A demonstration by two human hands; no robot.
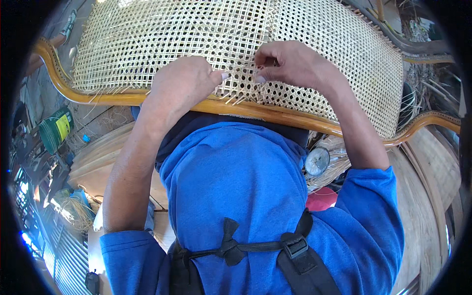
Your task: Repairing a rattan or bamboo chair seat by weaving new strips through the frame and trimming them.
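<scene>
Pale cane webbing (pixel 157 44) with open holes stretches across a varnished, curved wooden frame (pixel 290 117) in front of me. Loose cane ends stick out along its near edge. On the webbing, left of the middle, rests my left hand (pixel 184 81); its fingers curl under out of sight and its thumb points right. Across a small gap, my right hand (pixel 297 66) bends over a join in the weave, with thumb and forefinger curled toward each other. Any strand in either hand is too fine or too hidden to make out.
A green bucket (pixel 56 132) with a yellow patch lies at the left, above a bundle of loose cane strands (pixel 73 211). Beside my right side are a round metal-looking lid or tin (pixel 317 161) and more strands. Another person's foot (pixel 69 24) shows at the far left.
</scene>
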